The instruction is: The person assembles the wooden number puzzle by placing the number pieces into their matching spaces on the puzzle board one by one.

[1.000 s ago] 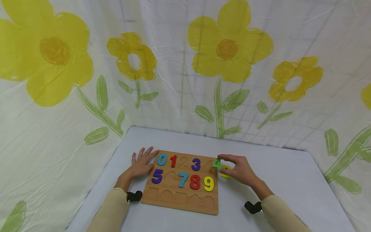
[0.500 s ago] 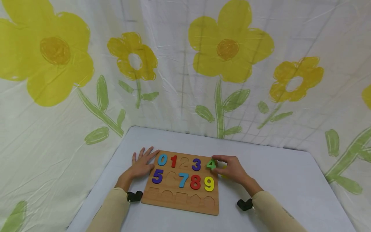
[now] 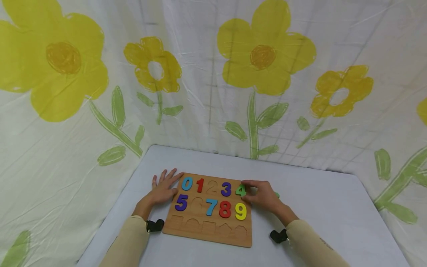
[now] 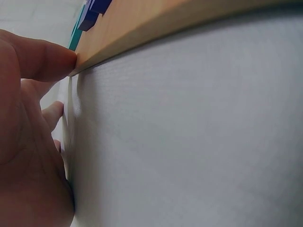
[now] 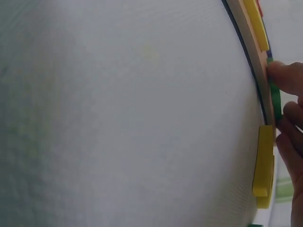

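Note:
A wooden number puzzle board lies flat on the table. My right hand pinches a green number 4 at the board's top right corner, over its recess. In the right wrist view the thumb and fingertips hold the edges of that green piece, low against the board. My left hand lies spread at the upper left corner, its thumb touching the board's side edge. Seated on the board are a blue 0, a red 1, a purple 3 and several more numbers.
A yellow piece lies on the table right of the board, hidden behind my right hand in the head view. Another green piece peeks out past that hand. Recesses for 2 and 6 are bare. A flowered curtain hangs behind.
My right hand has moved left with the green 4, from the board's right edge to its top right recess, and lower. The left hand has stayed still.

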### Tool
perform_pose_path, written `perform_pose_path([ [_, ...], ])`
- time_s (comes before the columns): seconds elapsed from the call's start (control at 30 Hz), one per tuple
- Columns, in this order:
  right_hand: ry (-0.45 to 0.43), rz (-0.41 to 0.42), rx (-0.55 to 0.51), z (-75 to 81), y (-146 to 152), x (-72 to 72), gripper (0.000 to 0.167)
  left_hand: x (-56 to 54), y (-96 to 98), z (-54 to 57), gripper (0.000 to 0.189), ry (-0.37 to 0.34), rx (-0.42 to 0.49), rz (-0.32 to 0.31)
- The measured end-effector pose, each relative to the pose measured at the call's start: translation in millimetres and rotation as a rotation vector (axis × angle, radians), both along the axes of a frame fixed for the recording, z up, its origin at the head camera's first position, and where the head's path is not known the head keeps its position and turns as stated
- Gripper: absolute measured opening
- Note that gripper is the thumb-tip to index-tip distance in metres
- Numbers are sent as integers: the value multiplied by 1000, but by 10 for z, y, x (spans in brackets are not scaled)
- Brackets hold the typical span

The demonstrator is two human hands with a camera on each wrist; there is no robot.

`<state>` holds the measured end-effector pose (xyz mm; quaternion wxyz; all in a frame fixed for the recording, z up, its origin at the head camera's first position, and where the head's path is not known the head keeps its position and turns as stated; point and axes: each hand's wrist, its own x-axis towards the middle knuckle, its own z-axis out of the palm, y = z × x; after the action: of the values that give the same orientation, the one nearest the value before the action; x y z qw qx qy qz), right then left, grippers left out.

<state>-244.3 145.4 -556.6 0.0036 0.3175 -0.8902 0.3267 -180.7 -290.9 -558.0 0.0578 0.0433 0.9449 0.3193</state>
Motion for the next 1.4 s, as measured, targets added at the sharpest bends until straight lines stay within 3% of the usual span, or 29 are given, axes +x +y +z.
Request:
perform_pose_path([
  [0.1, -7, 1, 21, 9, -9, 10, 55, 27, 21, 76, 71, -6, 0, -1],
  [0.3, 4, 1, 42, 57, 12, 38, 57, 28, 17, 68, 71, -4, 23, 1],
  [0.47, 22, -18, 18, 148, 112, 66, 59, 11, -22, -48, 71, 35, 45, -6],
  [0.67, 20, -15, -6, 281, 303, 93, 59, 27, -33, -51, 71, 70, 76, -14],
  [0.83, 44, 6, -34, 375, 527, 139, 59, 44, -16, 21, 71, 48, 83, -18],
  [1.07, 21, -30, -21, 482, 868, 224, 61, 41, -16, 19, 71, 50, 60, -16],
  [1.4, -34, -108, -63, 470, 1285, 324, 58, -37, -46, -154, 72, 48, 1, 6],
])
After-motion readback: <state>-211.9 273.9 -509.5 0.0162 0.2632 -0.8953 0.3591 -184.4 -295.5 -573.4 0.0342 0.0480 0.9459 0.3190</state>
